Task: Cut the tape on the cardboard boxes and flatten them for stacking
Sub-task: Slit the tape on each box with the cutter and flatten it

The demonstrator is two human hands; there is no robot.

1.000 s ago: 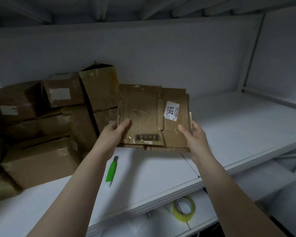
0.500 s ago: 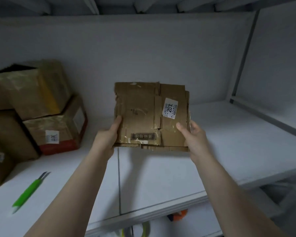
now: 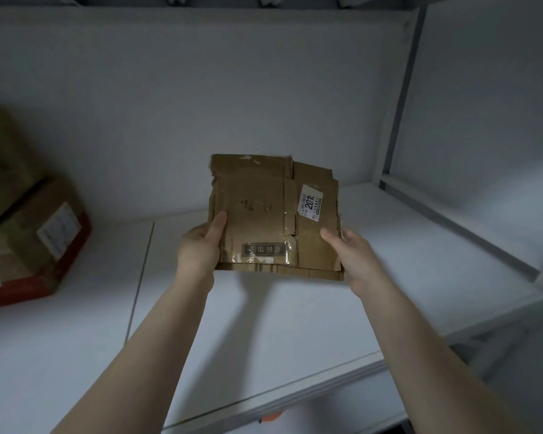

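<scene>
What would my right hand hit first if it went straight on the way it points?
The right hand, gripping the cardboard, points forward over the shelf. Nothing shows in its path, so it would likely meet the back wall first, though depth is hard to judge.

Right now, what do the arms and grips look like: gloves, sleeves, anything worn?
Each grip is a bare hand: left grip and right grip show no gloves or rings. The left forearm and right forearm are uncovered down to the frame edge; no sleeve, watch or band in view.
</scene>
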